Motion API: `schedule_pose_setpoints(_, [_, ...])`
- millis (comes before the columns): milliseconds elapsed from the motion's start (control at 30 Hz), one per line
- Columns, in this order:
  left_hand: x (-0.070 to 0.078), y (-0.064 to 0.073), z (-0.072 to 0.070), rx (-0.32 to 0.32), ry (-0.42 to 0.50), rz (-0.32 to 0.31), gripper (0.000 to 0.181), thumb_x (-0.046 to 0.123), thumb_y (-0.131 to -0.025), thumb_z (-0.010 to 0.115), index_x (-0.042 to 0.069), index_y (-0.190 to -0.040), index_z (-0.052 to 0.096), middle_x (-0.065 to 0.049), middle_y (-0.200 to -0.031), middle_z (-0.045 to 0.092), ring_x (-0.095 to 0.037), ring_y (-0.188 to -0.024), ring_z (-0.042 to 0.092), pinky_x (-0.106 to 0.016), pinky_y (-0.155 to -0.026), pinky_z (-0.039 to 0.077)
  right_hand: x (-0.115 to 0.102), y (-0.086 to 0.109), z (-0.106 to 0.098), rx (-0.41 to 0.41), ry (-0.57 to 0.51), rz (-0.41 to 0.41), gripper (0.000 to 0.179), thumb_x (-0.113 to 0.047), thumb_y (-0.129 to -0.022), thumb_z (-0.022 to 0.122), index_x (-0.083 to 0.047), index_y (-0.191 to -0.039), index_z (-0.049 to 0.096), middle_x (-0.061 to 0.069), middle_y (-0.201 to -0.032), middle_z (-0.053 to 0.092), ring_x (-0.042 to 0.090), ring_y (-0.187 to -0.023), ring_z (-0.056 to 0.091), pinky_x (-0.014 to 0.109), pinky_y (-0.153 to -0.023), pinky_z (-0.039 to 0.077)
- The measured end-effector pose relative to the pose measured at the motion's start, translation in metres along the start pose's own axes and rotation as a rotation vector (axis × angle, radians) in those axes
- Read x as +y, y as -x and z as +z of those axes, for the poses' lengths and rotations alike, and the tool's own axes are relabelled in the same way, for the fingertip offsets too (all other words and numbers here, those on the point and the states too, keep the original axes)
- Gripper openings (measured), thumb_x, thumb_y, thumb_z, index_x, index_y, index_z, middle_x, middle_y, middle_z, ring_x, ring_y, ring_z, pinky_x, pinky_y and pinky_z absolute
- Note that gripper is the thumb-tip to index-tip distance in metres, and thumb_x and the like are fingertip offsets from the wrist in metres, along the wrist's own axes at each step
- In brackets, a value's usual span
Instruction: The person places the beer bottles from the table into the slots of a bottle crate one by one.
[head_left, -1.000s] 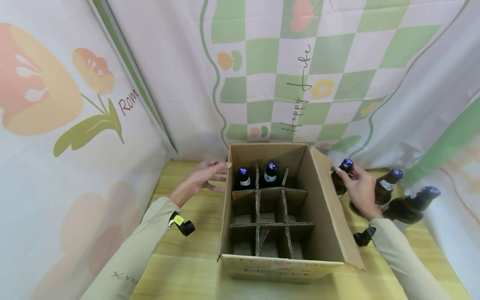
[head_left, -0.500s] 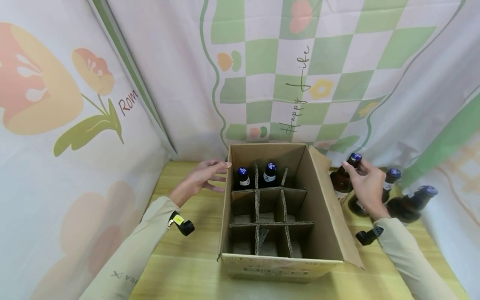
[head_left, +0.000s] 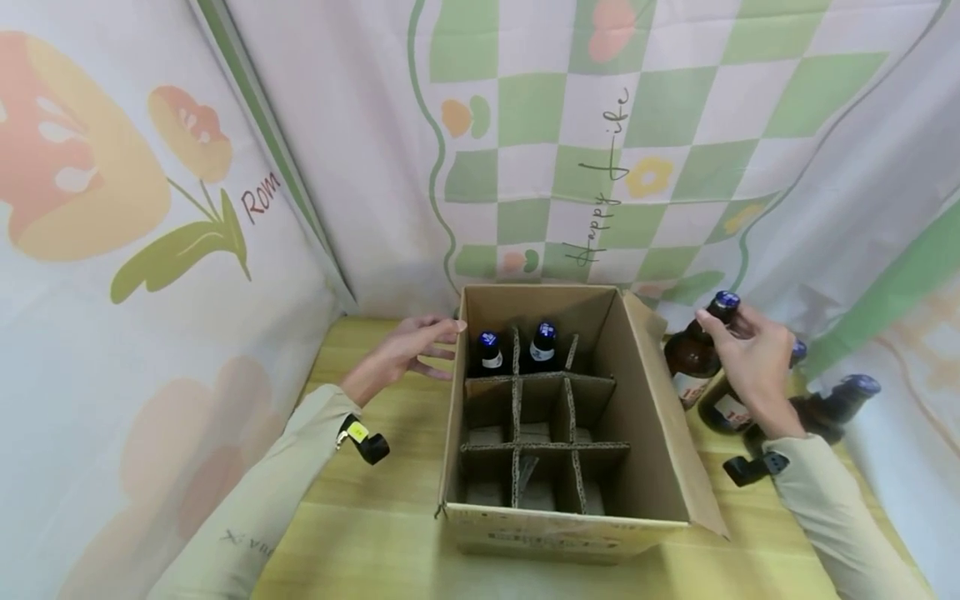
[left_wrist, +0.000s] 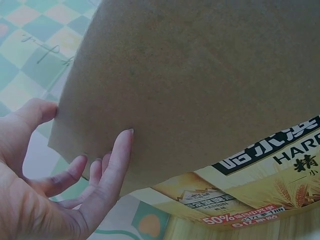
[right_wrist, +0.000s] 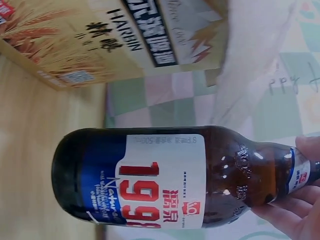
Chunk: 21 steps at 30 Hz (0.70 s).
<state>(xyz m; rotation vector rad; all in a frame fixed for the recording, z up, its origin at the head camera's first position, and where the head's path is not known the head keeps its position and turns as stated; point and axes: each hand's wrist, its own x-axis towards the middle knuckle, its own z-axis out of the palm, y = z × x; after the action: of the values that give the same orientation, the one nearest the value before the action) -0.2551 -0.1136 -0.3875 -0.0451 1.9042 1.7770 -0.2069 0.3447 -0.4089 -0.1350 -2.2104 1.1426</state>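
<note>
In the head view my right hand (head_left: 759, 362) grips a brown beer bottle (head_left: 692, 358) by its neck, just below the blue cap. The bottle is upright beside the right flap of the cardboard box (head_left: 570, 533). Its blue and white label (right_wrist: 165, 175) with red figures shows in the right wrist view. Against the box's left side, my left hand (head_left: 408, 348) has its fingers loosely extended. Up close, its thumb and fingertips touch the plain brown flap (left_wrist: 175, 85). Inside the box, two capped bottles, a left one (head_left: 489, 353) and a right one (head_left: 543, 346), stand in the back row.
Cardboard dividers (head_left: 543, 447) split the box into several cells. To the right of the held bottle stand another brown bottle (head_left: 726, 410), partly behind my right hand, and one farther right (head_left: 836, 408). A printed curtain (head_left: 525, 167) hangs close behind the wooden table (head_left: 375, 517).
My right hand has moved right and a little up with the bottle in its grip, and more of the bottle now shows beside the flap. The left hand has stayed at the box.
</note>
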Motion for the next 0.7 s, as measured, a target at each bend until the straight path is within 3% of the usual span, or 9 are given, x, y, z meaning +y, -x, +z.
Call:
schedule_pose_setpoints(200, [-0.001,-0.001,-0.001,0.002,0.014,-0.016,0.062,0.033,-0.099,0.073,0.0,-0.145,0.047,-0.024,-0.15,0.049,-0.044,-0.13,0.056,-0.047,-0.085,0.069,-0.017,-0.002,-0.007,-0.047,0.003,0.019,0.038,-0.024,-0.093,0.083,0.002,-0.119,0.075,-0.047,-0.082,0.058,-0.021,-0.075,0.061,-0.002,-0.069,0.051])
schedule_pose_setpoints(367, [-0.002,-0.001,-0.001,0.001,0.014,-0.016,0.064,0.033,-0.099,0.072,0.001,-0.147,0.046,-0.024,-0.151,0.048,-0.045,-0.131,0.055,-0.047,-0.084,0.069,-0.033,-0.001,-0.013,-0.024,-0.006,0.014,0.037,-0.025,-0.092,0.083,-0.003,-0.121,0.076,-0.047,-0.086,0.059,-0.02,-0.078,0.063,-0.002,-0.07,0.052])
schedule_pose_setpoints(700, [0.002,0.0,0.001,0.009,-0.003,-0.006,0.061,0.035,-0.098,0.073,0.002,-0.143,0.049,-0.021,-0.145,0.053,-0.042,-0.124,0.062,-0.046,-0.083,0.069,-0.064,-0.003,-0.024,0.149,-0.126,-0.066,0.024,-0.014,-0.091,0.083,-0.007,-0.113,0.08,-0.017,-0.101,0.078,-0.007,-0.088,0.071,0.004,-0.083,0.058])
